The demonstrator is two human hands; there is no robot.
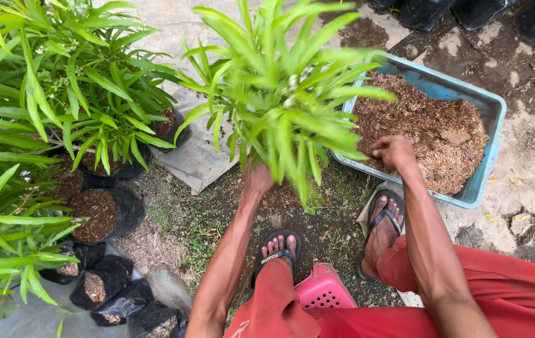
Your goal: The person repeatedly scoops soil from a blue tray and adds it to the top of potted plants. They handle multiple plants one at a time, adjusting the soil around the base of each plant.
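Observation:
A leafy green plant [280,87] stands on the ground between my feet. My left hand [258,178] reaches under its leaves and grips it low down; the base and the fingers are hidden by foliage. My right hand [394,152] hovers with its fingers curled downward at the near rim of a blue tub [493,125] filled with brown husk-like mulch [424,125]. Whether that hand holds anything is not visible. I sit on a pink stool [324,288] in red trousers and black sandals.
At the left stand several similar plants [61,75] in black grow bags [101,213], some bags showing only soil. A grey sheet [195,156] lies behind the plant. Black bags [424,9] line the top edge. The ground is bare dirt with patchy grass.

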